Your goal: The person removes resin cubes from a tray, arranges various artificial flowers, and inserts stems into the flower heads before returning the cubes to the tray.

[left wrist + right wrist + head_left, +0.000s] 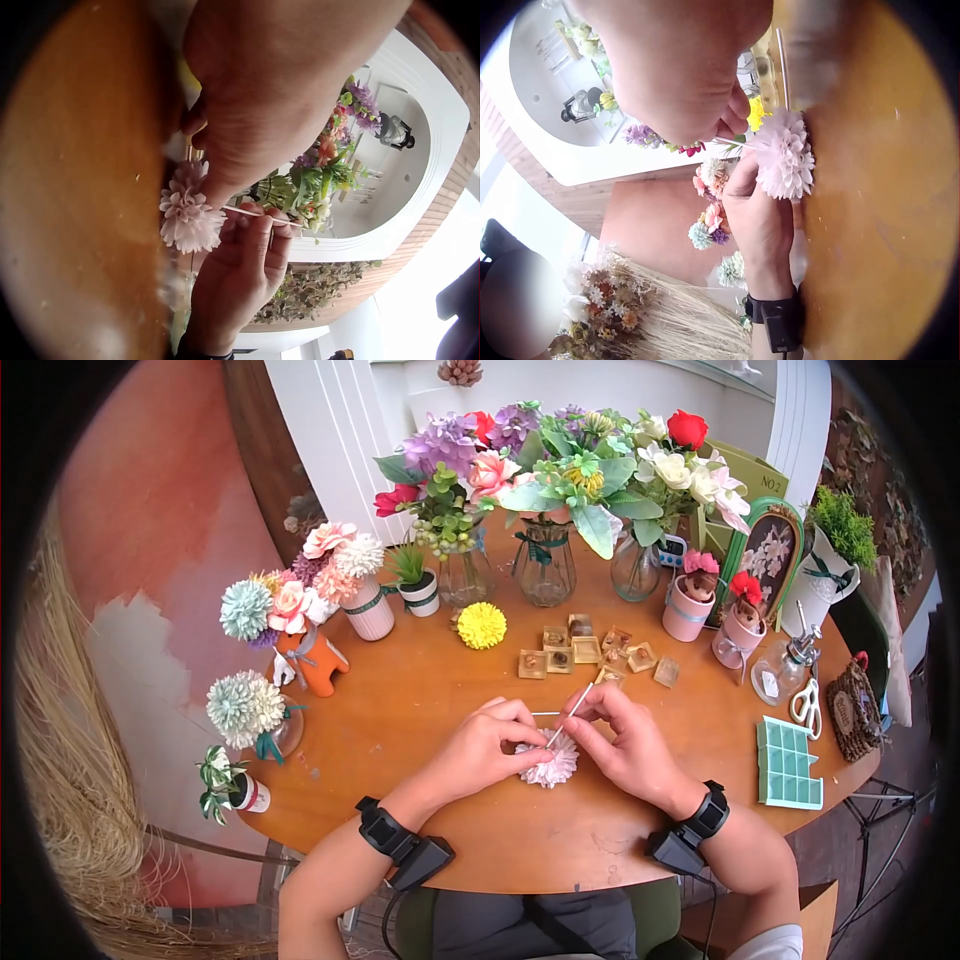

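Note:
A pale pink artificial flower (552,768) sits low over the table between the two hands. My left hand (487,745) holds it at its back, thumb and fingertips close to the petals. Slanting up from the flower is a thin white stick (582,700), which my right hand (632,745) pinches between thumb and fingers. In the right wrist view the stick (739,143) runs from the flower (786,157) toward the right fingertips. A second thin white stick (545,713) lies on the table just beyond the hands.
Small amber square pieces (586,650) and a yellow flower head (482,625) lie ahead. Glass vases of flowers (546,570) line the back. On the right are a green compartment tray (790,765), scissors (806,710) and a spray bottle (782,670); potted flowers (245,710) stand left.

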### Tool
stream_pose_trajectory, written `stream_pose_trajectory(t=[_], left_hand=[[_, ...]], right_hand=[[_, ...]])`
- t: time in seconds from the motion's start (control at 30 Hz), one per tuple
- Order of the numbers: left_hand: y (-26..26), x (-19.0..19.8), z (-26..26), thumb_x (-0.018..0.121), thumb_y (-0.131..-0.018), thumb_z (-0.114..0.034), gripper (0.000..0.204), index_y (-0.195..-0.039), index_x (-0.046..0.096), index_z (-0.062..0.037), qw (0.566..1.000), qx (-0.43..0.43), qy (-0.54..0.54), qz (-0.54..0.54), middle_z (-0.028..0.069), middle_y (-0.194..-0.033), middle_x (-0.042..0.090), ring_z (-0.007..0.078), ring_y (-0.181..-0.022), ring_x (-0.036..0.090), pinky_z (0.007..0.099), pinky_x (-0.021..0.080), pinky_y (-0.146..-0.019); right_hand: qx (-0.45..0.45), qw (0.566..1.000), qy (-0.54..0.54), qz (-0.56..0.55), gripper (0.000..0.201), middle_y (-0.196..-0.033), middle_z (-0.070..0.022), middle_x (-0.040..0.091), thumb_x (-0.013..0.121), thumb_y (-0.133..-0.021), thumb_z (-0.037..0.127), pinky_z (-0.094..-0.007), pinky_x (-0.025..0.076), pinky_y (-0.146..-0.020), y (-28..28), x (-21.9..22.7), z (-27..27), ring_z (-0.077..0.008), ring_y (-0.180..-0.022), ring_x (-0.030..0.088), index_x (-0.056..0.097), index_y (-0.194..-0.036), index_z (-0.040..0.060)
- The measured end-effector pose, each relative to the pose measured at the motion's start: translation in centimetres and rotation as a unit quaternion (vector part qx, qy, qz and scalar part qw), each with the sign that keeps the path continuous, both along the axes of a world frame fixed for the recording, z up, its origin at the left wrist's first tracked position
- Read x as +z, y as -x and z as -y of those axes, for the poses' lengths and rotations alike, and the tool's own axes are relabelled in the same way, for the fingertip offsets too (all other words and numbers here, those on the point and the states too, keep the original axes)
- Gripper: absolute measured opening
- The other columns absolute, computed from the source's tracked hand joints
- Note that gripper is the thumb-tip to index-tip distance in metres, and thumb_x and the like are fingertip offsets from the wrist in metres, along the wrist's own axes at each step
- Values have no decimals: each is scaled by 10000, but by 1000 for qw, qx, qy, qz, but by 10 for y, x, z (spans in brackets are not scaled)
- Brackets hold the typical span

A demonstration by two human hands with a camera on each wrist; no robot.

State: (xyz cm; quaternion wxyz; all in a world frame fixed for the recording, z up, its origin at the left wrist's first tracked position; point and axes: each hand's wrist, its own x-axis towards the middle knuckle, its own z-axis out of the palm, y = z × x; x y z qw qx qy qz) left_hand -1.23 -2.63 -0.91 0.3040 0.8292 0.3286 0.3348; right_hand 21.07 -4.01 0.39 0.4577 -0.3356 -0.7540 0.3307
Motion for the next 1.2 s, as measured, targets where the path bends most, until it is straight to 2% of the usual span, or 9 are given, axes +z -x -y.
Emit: stream_pose_trajectory(t=[0.37, 0.43, 0.57, 0.7, 0.77, 0.87, 0.97, 1.03, 1.2], left_hand=[[-4, -1, 2, 790, -790, -170, 140, -882, 766, -68, 1000, 15, -23, -5, 50, -829, 609, 235, -829, 569, 362, 475, -763], [-5, -3, 2, 792, -794, -163, 137, -894, 772, -73, 1000, 13, -23, -7, 34, -844, 618, 212, -835, 564, 342, 473, -757], [-4, -5, 3, 788, -803, -154, 119, -889, 776, -72, 1000, 18, -18, -4, 18, -852, 629, 191, -840, 559, 318, 470, -750], [-4, -6, 0, 786, -811, -159, 117, -870, 770, -60, 1000, 16, -13, -7, 12, -848, 629, 185, -838, 559, 315, 469, -745], [-3, -9, -2, 795, -814, -182, 249, -1032, 746, -73, 1000, -4, 13, -7, 25, -975, 630, 174, -863, 548, 309, 469, -775], [-5, 8, 6, 817, -791, -222, 458, -1201, 668, -80, 990, 0, 105, 89, 63, -1108, 590, 208, -980, 572, 349, 473, -887], [-5, 21, 12, 821, -792, -190, 610, -1343, 574, -101, 996, -40, -28, 78, 75, -1280, 538, 194, -1152, 543, 335, 447, -993], [-6, 22, 18, 816, -787, -133, 512, -1261, 629, -69, 997, -28, -24, 64, 82, -1261, 565, 211, -1201, 549, 347, 447, -1019], [1, 28, 19, 771, -805, -29, 282, -1075, 690, -22, 994, 33, -27, 100, 75, -1085, 645, 180, -1004, 630, 312, 508, -902]], right_hand=[[9, 993, -74, 92, 112, -886, -138, 650, 634, -923, 42, -371, 523, -650, 3, 11, 5, -294, -756, 666, 592, -1026, 34], [3, 994, 26, 105, 103, -887, -122, 672, 635, -934, 43, -332, 540, -737, 3, 13, 6, -242, -825, 680, 594, -1023, 11], [33, 995, -6, 98, 136, -901, -148, 674, 622, -932, 39, -350, 545, -671, 3, 7, 3, -281, -764, 685, 577, -1060, 23], [32, 997, 54, 41, 103, -894, -107, 675, 603, -956, 32, -311, 553, -693, 5, 3, 1, -193, -803, 685, 569, -1051, 8], [38, 997, 71, 19, 94, -892, -87, 674, 596, -965, 31, -293, 554, -708, 2, -5, -4, -159, -817, 678, 564, -1049, 3], [8, 965, 200, -170, 131, -899, -45, 663, 589, -974, 31, -246, 539, -747, 0, -3, -9, -106, -825, 653, 538, -1092, 1], [25, 934, 244, -260, 168, -906, -50, 681, 606, -975, 73, -237, 522, -733, -8, -3, -17, -104, -822, 649, 545, -1112, -4], [39, 928, 258, -265, 205, -906, -52, 685, 614, -975, 91, -236, 517, -732, -6, -5, -16, -101, -816, 645, 539, -1137, -9], [15, 936, 265, -231, 333, -895, -57, 682, 607, -986, 136, -234, 499, -723, 3, -8, -12, -91, -785, 620, 490, -1246, -36]])
